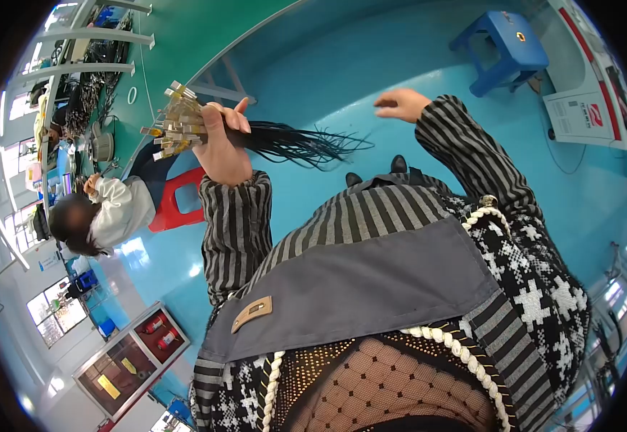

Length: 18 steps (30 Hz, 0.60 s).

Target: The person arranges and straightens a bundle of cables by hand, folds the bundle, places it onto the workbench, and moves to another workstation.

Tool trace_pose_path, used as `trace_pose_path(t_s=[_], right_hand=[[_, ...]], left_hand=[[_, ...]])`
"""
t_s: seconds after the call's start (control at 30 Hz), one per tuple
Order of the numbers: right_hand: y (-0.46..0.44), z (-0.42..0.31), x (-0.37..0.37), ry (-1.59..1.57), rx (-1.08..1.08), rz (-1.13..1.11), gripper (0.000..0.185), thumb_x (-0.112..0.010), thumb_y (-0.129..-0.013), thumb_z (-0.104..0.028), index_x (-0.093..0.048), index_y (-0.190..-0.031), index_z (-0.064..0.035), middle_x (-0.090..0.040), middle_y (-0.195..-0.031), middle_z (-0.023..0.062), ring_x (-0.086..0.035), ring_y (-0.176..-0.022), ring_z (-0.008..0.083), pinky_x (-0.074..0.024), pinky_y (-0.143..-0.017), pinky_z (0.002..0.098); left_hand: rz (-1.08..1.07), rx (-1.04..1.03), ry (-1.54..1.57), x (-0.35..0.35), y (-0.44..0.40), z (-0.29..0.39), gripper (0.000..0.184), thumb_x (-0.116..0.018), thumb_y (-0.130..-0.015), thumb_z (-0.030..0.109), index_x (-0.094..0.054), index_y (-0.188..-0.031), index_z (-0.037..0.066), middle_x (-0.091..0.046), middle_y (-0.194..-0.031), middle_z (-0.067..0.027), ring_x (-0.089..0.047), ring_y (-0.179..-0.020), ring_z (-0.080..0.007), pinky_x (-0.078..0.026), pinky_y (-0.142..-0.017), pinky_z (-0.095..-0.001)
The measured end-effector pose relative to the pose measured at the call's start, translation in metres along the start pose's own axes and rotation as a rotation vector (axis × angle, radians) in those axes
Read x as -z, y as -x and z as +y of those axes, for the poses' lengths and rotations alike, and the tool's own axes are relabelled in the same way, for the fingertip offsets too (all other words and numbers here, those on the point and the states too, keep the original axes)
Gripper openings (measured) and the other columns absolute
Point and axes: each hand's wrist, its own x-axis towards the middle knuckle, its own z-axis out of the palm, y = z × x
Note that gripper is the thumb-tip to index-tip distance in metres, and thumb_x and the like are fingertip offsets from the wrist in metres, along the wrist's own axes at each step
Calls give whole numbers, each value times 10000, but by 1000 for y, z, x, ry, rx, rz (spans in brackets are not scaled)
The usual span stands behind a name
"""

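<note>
My left hand (226, 147) is closed around a bundle of thin black cables (295, 142). The pale and yellowish plugs (177, 119) at one end stick out past the thumb, and the loose cable tails fan out on the other side, toward the middle of the view. Apart from the bundle, my right hand (402, 106) hangs in the air over the blue floor. Nothing shows in it, and its fingers are loosely extended with a slight bend.
Beside the green-topped table (177, 36), a seated person (123, 209) works near a red stool (182, 200). A blue stool (504, 50) stands far right, by a white box (580, 115). More dark cables (97, 86) lie along the bench. Fire extinguishers (161, 333) sit in a cabinet.
</note>
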Motion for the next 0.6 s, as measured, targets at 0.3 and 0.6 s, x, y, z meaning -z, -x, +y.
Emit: trace_pose_path(t_s=[0.3, 0.6], right_hand=[[-23, -97, -27, -367, 291, 112, 261, -593, -747, -228, -592, -933, -44, -612, -876, 61, -569, -804, 155, -450, -717, 264], [-50, -116, -41, 371, 80, -168, 265, -531, -769, -344, -596, -937, -149, -602, -833, -3, -555, -733, 167, -455, -687, 294]], left_hand=[[-3, -64, -26, -9, 2, 10, 256, -523, -834, 295, -443, -727, 77, -426, -545, -13, -418, -466, -134, -375, -839, -397], [71, -54, -14, 3, 10, 23, 266, -516, -837, 306, -434, -713, 85, -419, -545, -7, -424, -482, -132, -380, -822, -386]])
